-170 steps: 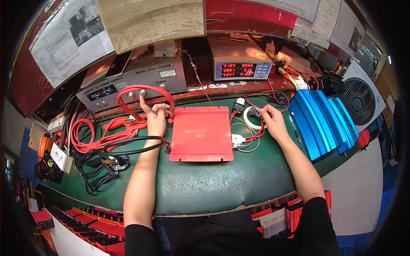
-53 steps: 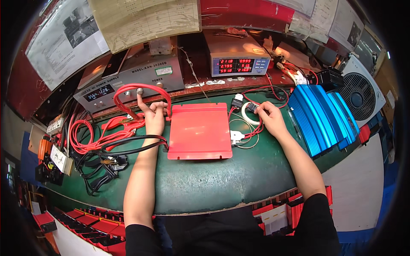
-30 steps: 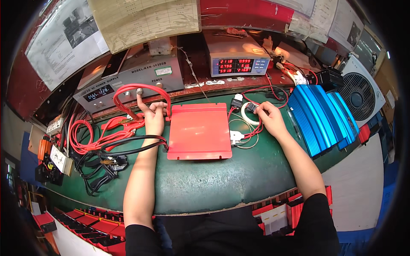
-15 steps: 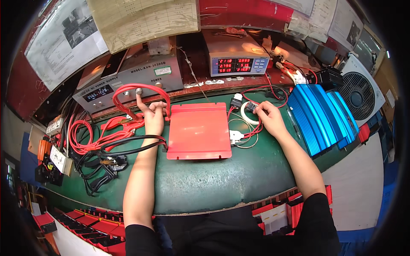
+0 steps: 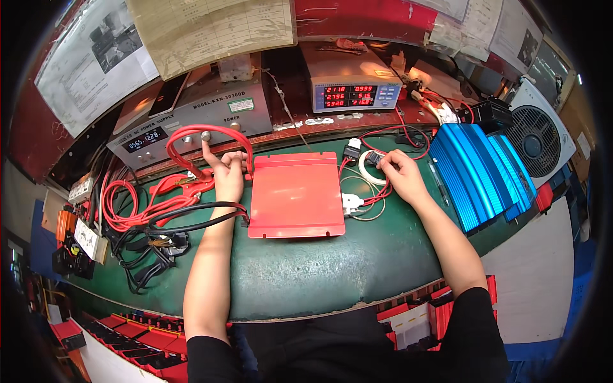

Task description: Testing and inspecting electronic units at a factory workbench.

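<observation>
Screens: I see a small dark display with pale digits [image 5: 143, 138] on the grey power supply [image 5: 191, 118], back left. Grey meter [image 5: 350, 80], back centre, carries a red-digit panel [image 5: 348, 97]. Signs above: a tan printed sheet [image 5: 214, 29] and a white sheet with photos [image 5: 92, 60] at upper left.
</observation>
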`<state>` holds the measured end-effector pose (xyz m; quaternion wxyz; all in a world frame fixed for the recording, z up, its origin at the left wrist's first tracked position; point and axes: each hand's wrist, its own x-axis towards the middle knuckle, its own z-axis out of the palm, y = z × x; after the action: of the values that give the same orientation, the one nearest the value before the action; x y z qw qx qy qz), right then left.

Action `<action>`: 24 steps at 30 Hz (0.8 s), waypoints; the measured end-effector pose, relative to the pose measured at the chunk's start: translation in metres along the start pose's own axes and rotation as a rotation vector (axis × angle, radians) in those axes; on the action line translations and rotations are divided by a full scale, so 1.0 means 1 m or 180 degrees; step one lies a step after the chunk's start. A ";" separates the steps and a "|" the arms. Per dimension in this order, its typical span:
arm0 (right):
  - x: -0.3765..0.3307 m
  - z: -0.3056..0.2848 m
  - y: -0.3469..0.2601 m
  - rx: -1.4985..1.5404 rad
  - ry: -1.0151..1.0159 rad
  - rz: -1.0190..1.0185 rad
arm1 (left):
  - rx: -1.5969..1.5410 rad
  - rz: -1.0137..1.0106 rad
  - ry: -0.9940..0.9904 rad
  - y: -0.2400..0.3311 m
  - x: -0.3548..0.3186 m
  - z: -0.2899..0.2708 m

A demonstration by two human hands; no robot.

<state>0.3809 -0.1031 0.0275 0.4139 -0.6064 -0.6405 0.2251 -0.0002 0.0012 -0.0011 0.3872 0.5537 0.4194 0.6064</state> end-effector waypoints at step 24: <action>-0.001 0.000 -0.001 -0.0052 0.0065 -0.0153 | 0.0116 -0.0151 0.0003 0.002 -0.002 0.001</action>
<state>0.3804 -0.1048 0.0285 0.4208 -0.5965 -0.6525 0.2036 0.0014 -0.0010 0.0002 0.3911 0.5502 0.4436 0.5896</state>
